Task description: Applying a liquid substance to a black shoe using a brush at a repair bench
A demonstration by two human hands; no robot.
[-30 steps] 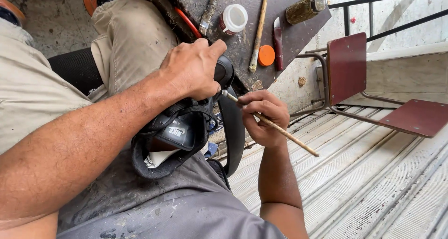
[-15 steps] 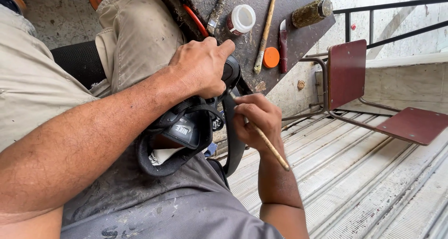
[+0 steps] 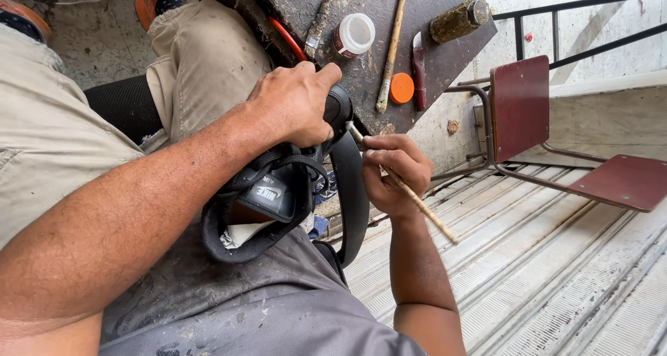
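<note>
A black sneaker (image 3: 274,193) lies on my lap with its opening toward me and white paper stuffed inside. My left hand (image 3: 297,107) is clamped over the shoe's toe end and holds it steady. My right hand (image 3: 390,172) pinches a thin wooden-handled brush (image 3: 424,210) like a pencil. The brush tip touches the shoe's edge just below my left thumb, and the handle slants down to the right. A black strap or loose sole strip (image 3: 351,196) curves down between my two hands.
A dark stained board (image 3: 375,64) in front of me carries long brushes (image 3: 392,43), a white-lidded jar (image 3: 354,35), an orange cap (image 3: 401,88), a red-handled knife (image 3: 420,71) and a grimy bottle (image 3: 458,21). A maroon metal chair (image 3: 521,109) stands at the right on a ribbed metal floor.
The brush handle has swung from a shallow slant to a steeper one as my right hand works the tip along the shoe's edge. My left hand keeps its grip.
</note>
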